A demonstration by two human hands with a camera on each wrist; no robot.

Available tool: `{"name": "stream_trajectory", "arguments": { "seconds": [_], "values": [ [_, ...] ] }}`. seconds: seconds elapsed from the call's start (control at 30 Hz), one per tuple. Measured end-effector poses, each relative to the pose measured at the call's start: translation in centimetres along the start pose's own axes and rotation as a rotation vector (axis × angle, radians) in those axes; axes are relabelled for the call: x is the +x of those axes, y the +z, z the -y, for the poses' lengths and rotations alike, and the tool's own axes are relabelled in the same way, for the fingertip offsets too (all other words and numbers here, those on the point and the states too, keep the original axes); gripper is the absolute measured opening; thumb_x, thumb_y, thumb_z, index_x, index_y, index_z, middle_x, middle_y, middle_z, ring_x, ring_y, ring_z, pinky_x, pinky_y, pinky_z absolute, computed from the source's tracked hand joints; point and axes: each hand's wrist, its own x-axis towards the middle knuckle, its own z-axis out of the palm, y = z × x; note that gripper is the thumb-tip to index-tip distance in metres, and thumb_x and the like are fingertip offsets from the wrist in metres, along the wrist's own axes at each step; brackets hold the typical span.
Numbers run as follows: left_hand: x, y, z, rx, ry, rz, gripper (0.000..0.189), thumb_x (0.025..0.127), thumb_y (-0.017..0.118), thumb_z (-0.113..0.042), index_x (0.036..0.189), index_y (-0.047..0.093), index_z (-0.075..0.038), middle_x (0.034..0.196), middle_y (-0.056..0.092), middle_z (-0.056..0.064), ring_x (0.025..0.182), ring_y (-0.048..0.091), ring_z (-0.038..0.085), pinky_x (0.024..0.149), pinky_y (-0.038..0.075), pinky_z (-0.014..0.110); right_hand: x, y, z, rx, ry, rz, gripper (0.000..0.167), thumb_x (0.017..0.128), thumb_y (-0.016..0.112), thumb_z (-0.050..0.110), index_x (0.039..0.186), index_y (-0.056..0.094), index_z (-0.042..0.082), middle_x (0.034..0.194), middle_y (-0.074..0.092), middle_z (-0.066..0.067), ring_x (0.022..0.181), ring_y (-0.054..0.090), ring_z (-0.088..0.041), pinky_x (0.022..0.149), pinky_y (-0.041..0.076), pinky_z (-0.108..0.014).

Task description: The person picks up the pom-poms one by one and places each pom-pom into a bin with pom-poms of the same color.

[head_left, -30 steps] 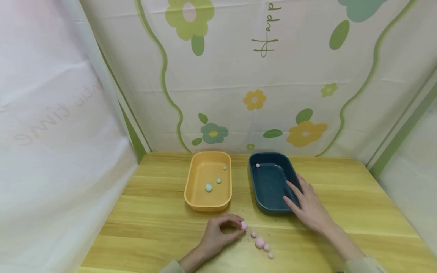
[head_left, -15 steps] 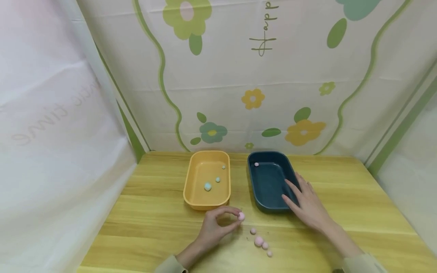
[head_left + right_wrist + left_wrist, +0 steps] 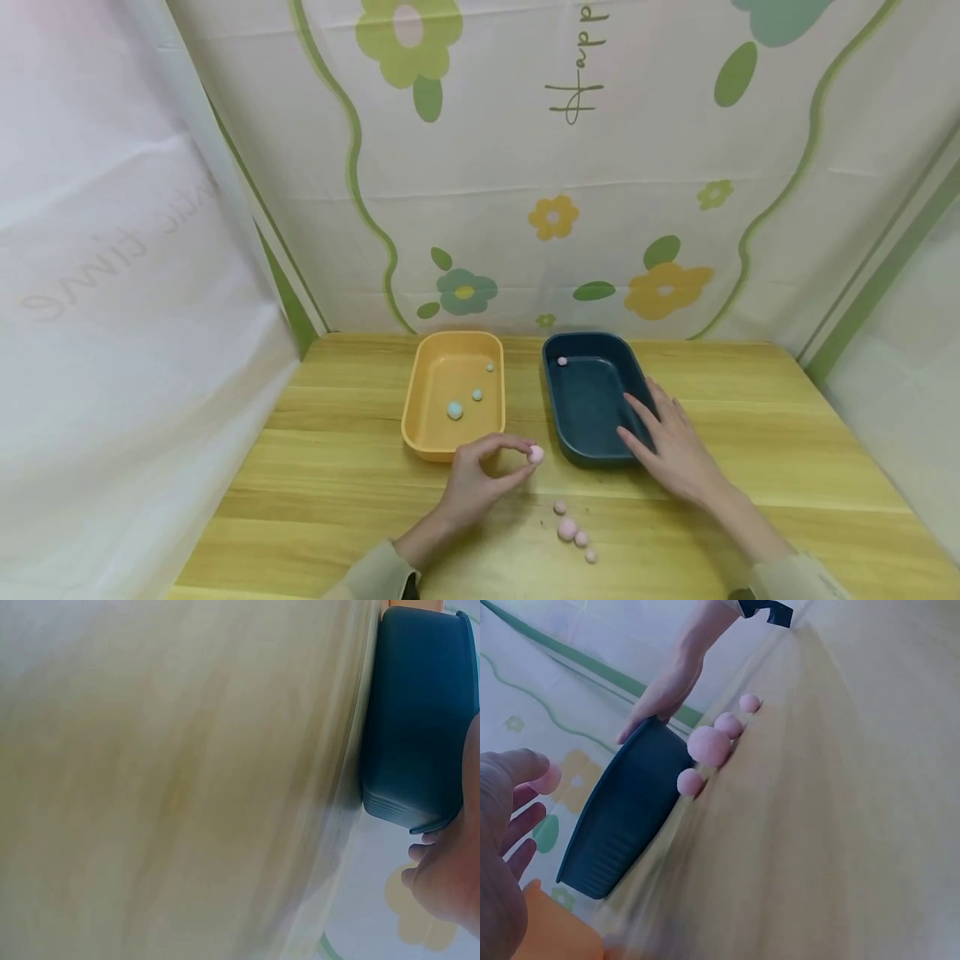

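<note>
My left hand (image 3: pixel 474 483) pinches a pink ball (image 3: pixel 536 455) between thumb and fingertips. It is above the table, between the front ends of the two trays; the left wrist view has this ball (image 3: pixel 546 780) at the fingertips. At the right wall of the dark blue tray (image 3: pixel 592 417), my right hand (image 3: pixel 681 450) rests with fingers extended; thumb and index finger reach over the rim. Its other fingers lie along the outer side. One small pink ball (image 3: pixel 562 362) lies in that tray's far left corner. Several pink balls (image 3: pixel 567 529) sit in a row on the table.
Left of the blue tray stands a yellow tray (image 3: pixel 442 379) with three pale green balls (image 3: pixel 455 410) of differing size. The wooden table (image 3: pixel 300 500) ends at a hanging flowered cloth (image 3: pixel 480 167); more cloth hangs at both sides.
My left hand has lifted the pinched pink ball from beside the row and carried it away from me, towards the blue tray. My right hand has stayed at the tray.
</note>
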Motion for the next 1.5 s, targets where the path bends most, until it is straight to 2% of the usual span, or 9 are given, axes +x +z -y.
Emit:
{"name": "stream_trajectory", "arguments": {
  "seconds": [0.2, 0.33, 0.5, 0.73, 1.17, 1.2, 1.3, 1.4, 1.5],
  "values": [
    [1.3, 0.5, 0.2, -0.038, 0.003, -0.006, 0.021, 0.094, 0.086, -0.006, 0.114, 0.08, -0.01, 0.12, 0.084, 0.008, 0.115, 0.081, 0.019, 0.112, 0.06, 0.032, 0.0, -0.1, 0.1, -0.002, 0.003, 0.008, 0.067, 0.11, 0.064, 0.045, 0.165, 0.049, 0.008, 0.18, 0.021, -0.031, 0.163, 0.028, -0.056, 0.136, 0.02, -0.072],
    [2.1, 1.2, 0.6, -0.06, 0.04, -0.009, 0.02, 0.096, 0.085, -0.006, 0.115, 0.08, -0.008, 0.119, 0.084, 0.011, 0.114, 0.081, 0.023, 0.109, 0.062, 0.033, 0.0, 0.0, 0.1, -0.001, 0.003, 0.005, 0.067, 0.11, 0.064, 0.044, 0.164, 0.049, 0.008, 0.18, 0.021, -0.031, 0.163, 0.027, -0.056, 0.136, 0.019, -0.071],
    [3.1, 1.8, 0.4, -0.07, 0.003, -0.001, 0.019, 0.096, 0.085, -0.007, 0.115, 0.081, -0.009, 0.121, 0.084, 0.009, 0.117, 0.08, 0.024, 0.111, 0.061, 0.035, 0.0, -0.2, 0.3, -0.001, 0.005, 0.006, 0.066, 0.11, 0.064, 0.043, 0.164, 0.049, 0.007, 0.18, 0.021, -0.031, 0.163, 0.028, -0.056, 0.136, 0.019, -0.072],
    [5.0, 2.8, 0.5, -0.004, -0.005, -0.005, 0.021, 0.096, 0.086, -0.008, 0.116, 0.082, -0.01, 0.122, 0.085, 0.006, 0.118, 0.081, 0.021, 0.111, 0.062, 0.038, 0.0, -0.1, 0.4, 0.003, 0.011, 0.007, 0.066, 0.109, 0.066, 0.041, 0.164, 0.049, 0.008, 0.18, 0.021, -0.031, 0.162, 0.028, -0.056, 0.137, 0.017, -0.071],
    [8.1, 4.1, 1.1, 0.058, -0.097, 0.004, 0.021, 0.097, 0.086, -0.011, 0.118, 0.082, -0.009, 0.121, 0.085, 0.007, 0.118, 0.08, 0.022, 0.106, 0.064, 0.045, -0.1, 0.0, 0.3, -0.009, 0.001, -0.017, 0.066, 0.11, 0.065, 0.043, 0.163, 0.051, 0.006, 0.178, 0.024, -0.031, 0.16, 0.031, -0.056, 0.133, 0.023, -0.074],
    [8.4, 4.2, 1.1, 0.064, -0.1, 0.0, 0.021, 0.097, 0.086, -0.012, 0.117, 0.083, -0.008, 0.121, 0.085, 0.007, 0.116, 0.08, 0.025, 0.104, 0.065, 0.044, -0.1, 0.0, 0.3, -0.008, 0.003, -0.012, 0.066, 0.11, 0.065, 0.043, 0.163, 0.05, 0.007, 0.179, 0.023, -0.031, 0.161, 0.031, -0.056, 0.133, 0.023, -0.074],
    [9.2, 4.5, 1.4, 0.085, -0.125, -0.006, 0.019, 0.098, 0.085, -0.014, 0.116, 0.083, -0.009, 0.12, 0.085, 0.007, 0.107, 0.081, 0.03, 0.084, 0.07, 0.04, -0.1, 0.0, 0.3, -0.005, 0.005, -0.01, 0.066, 0.11, 0.065, 0.043, 0.164, 0.05, 0.007, 0.179, 0.023, -0.031, 0.161, 0.031, -0.056, 0.133, 0.023, -0.074],
    [10.0, 4.8, 1.7, 0.095, -0.144, -0.011, 0.019, 0.099, 0.085, -0.016, 0.116, 0.082, -0.011, 0.12, 0.084, 0.006, 0.109, 0.08, 0.031, 0.08, 0.069, 0.042, -0.2, 0.0, 0.3, -0.004, 0.005, -0.01, 0.067, 0.11, 0.064, 0.044, 0.164, 0.049, 0.007, 0.179, 0.023, -0.031, 0.161, 0.031, -0.056, 0.135, 0.021, -0.072],
    [10.7, 5.1, 2.1, 0.083, -0.157, -0.01, 0.019, 0.099, 0.084, -0.017, 0.117, 0.082, -0.01, 0.121, 0.084, 0.007, 0.121, 0.076, 0.027, 0.095, 0.067, 0.049, -0.2, 0.0, 0.3, -0.004, 0.003, -0.018, 0.067, 0.111, 0.063, 0.044, 0.164, 0.049, 0.007, 0.179, 0.023, -0.031, 0.16, 0.031, -0.057, 0.134, 0.022, -0.073]
  ]
}}
